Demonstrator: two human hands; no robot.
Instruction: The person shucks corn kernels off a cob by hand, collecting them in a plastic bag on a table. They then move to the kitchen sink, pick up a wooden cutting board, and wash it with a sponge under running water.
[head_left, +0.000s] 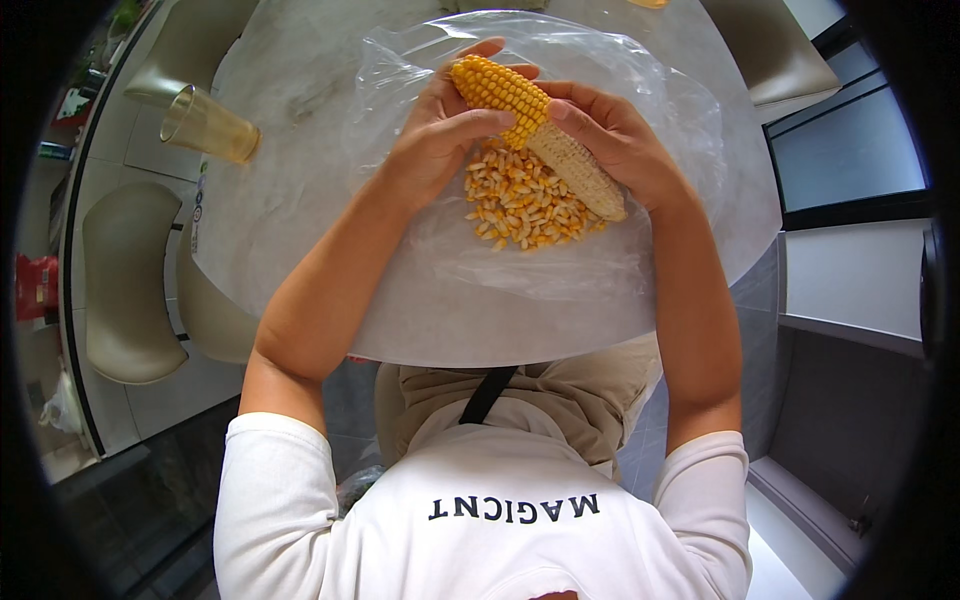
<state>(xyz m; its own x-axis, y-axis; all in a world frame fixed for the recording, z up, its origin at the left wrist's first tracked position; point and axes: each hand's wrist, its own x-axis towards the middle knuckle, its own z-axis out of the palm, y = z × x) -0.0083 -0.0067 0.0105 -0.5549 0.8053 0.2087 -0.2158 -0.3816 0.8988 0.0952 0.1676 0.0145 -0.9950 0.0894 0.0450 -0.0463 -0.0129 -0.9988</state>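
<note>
A corn cob (576, 166) slants between my hands above the table. Its upper-left part still carries rows of yellow kernels, while the lower-right part is stripped to the pale core. My left hand (442, 124) holds the kernel-covered end, its thumb lying across the kernels. At the line where kernels meet bare cob, my right hand (611, 135) grips the cob with thumb and fingers. Below it, a pile of loose corn kernels (525, 202) lies on a clear plastic bag (630, 64) spread flat. The cob hides part of the pile.
The round marble-patterned table (300, 202) reaches its near edge at my lap. On its left side stands an amber drinking glass (210, 126). Beige chairs (131, 281) are at the left, and another chair (772, 52) is at the upper right. A white cabinet (851, 277) stands on the right.
</note>
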